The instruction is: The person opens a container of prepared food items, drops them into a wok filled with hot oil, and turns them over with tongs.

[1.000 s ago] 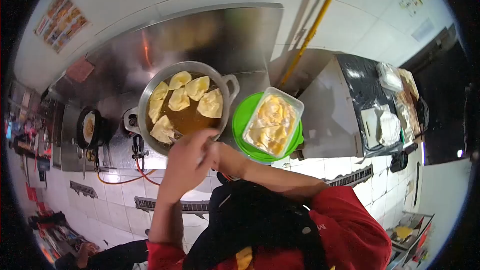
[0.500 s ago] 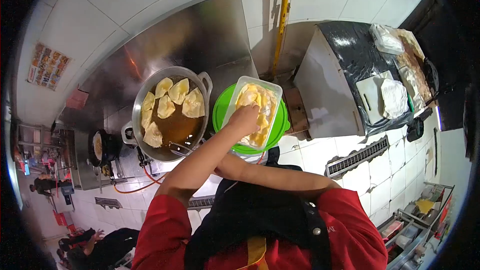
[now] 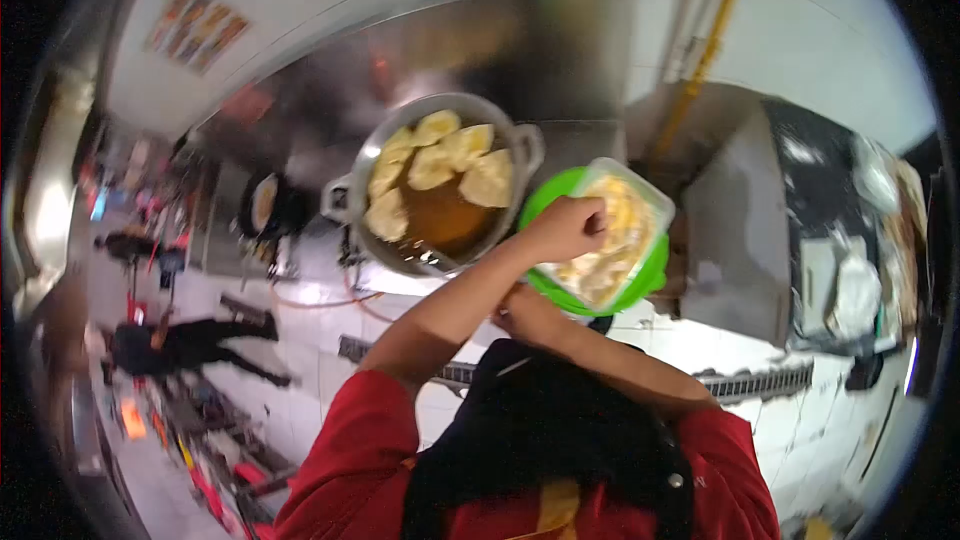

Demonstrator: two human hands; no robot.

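Note:
My arms are crossed, the left forearm over the right. My left hand [image 3: 572, 230] is above a clear plastic container [image 3: 660, 208] of pale yellow, folded dumplings [image 3: 622, 230], its fingers curled together; whatever they pinch is hidden. The container rests on a green lid [image 3: 545, 192]. Under my left forearm, my right hand [image 3: 512, 308] is partly covered and closed at the handle end of a metal utensil [image 3: 436, 258], whose other end dips into the pot. In the large metal pot [image 3: 355, 155], several dumplings [image 3: 432, 168] float in brown oil [image 3: 440, 225].
A dark pan [image 3: 262, 208] with something light in it stands left of the pot. A person in dark clothes [image 3: 190, 345] is at the far left. To the right, a counter covered in black plastic [image 3: 800, 200] holds a white board and bags. A floor drain [image 3: 760, 382] runs below it.
The view has swung left, so the pot and container appear farther right. My left hand has lifted and curled away from the dumplings toward the container's near left side.

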